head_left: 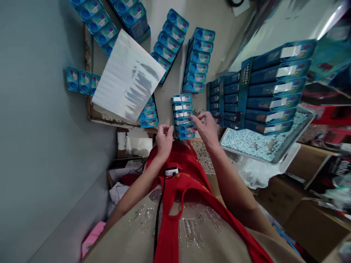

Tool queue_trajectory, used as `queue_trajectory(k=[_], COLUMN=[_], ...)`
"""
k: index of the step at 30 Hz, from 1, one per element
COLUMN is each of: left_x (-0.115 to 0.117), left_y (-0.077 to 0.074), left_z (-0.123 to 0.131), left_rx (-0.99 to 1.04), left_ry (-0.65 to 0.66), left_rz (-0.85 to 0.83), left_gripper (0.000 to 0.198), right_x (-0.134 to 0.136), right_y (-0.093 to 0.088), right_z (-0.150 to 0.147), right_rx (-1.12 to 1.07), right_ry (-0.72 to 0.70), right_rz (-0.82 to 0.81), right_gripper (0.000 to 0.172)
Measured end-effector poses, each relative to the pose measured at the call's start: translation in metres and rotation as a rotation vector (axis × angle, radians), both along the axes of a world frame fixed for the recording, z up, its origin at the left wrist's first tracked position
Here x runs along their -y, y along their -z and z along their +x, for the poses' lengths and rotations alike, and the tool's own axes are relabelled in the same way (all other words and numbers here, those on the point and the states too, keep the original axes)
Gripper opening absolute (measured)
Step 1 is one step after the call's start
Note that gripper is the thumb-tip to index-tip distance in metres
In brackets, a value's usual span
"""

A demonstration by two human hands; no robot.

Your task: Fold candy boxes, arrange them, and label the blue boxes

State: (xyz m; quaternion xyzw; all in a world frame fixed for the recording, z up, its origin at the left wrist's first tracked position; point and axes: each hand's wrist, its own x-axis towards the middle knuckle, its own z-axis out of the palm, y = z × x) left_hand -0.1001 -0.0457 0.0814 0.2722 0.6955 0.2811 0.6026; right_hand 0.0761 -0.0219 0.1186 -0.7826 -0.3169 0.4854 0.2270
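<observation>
A short row of small blue packs point(182, 116) stands at the table's near edge, in front of my body. Silvery-white strips lie across the tops of its farther packs; the nearest ones show no strip. My right hand point(205, 126) is at the row's right side, its thumb and index finger pinched near a pack; what they hold is too small to name. At the row's lower left is my left hand point(164, 140), fingers curled together, its contents hidden. Left of the row, a white sheet with rows of shiny strips point(130, 78) lies over other blue packs.
More rows of blue packs point(197, 62) stand farther back on the table point(164, 96). Large stacked blue boxes point(270, 87) rise at the right, beside a metal tray point(279, 159) of small pale blue pieces. A grey wall point(41, 128) borders the left; cardboard boxes point(315, 215) sit lower right.
</observation>
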Motion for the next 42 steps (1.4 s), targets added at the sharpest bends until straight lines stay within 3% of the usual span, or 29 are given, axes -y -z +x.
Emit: queue_trajectory(k=[2,4,7,12,14,17,21,26,29,32,34,36,39,41,42], left_x=[0.002,0.002,-0.002,-0.001,-0.001,-0.004,-0.013,-0.017,-0.012,-0.001,0.008,0.015,0.011,-0.013,-0.033], left_y=[-0.019,-0.031,-0.035,-0.020,-0.015,-0.010,-0.006,0.006,0.022,0.037,0.040,0.034,0.003,-0.026,-0.039], left_z=[-0.006,-0.006,0.002,-0.001,-0.008,-0.016,-0.014,-0.011,-0.006,0.005,0.012,0.015,-0.004,-0.032,-0.050], left_rx=[0.150,0.374,0.528,0.417,0.362,0.238,0.098,0.055,0.111,0.215,0.221,0.184,0.141,0.002,-0.147], left_ry=[0.064,0.120,0.157,0.128,0.176,0.253,0.274,0.263,0.198,0.029,-0.057,-0.073,-0.012,0.107,0.173], left_rz=[0.016,-0.092,-0.225,-0.201,-0.174,-0.113,-0.083,-0.091,-0.114,-0.240,-0.316,-0.323,-0.266,-0.059,0.124], left_gripper=[0.045,0.062,0.066,0.054,0.050,0.043,0.034,0.027,0.028,0.035,0.041,0.043,0.036,0.026,0.022], right_x=[0.001,0.000,0.001,0.019,0.030,0.040,0.038,0.030,0.031,0.035,0.037,0.040,0.044,0.043,0.040], right_y=[-0.013,-0.021,-0.025,-0.024,-0.022,-0.015,0.002,0.015,0.024,0.040,0.050,0.054,0.039,0.018,0.007], right_z=[-0.009,-0.018,-0.025,-0.017,-0.012,-0.009,-0.013,-0.016,-0.013,-0.006,-0.001,0.002,0.008,0.011,0.011], right_rx=[-0.034,-0.055,-0.089,-0.190,-0.188,-0.106,0.026,0.135,0.174,0.285,0.223,0.048,0.038,0.229,0.312], right_ry=[0.086,0.113,0.124,0.135,0.132,0.147,0.139,0.074,0.062,0.090,0.150,0.185,0.087,-0.038,-0.102], right_rz=[0.044,0.061,0.054,-0.008,-0.030,-0.009,0.074,0.011,0.007,0.043,0.014,-0.059,-0.090,-0.057,-0.031], right_gripper=[0.051,0.053,0.053,0.057,0.062,0.055,0.042,0.039,0.040,0.051,0.059,0.065,0.067,0.063,0.059])
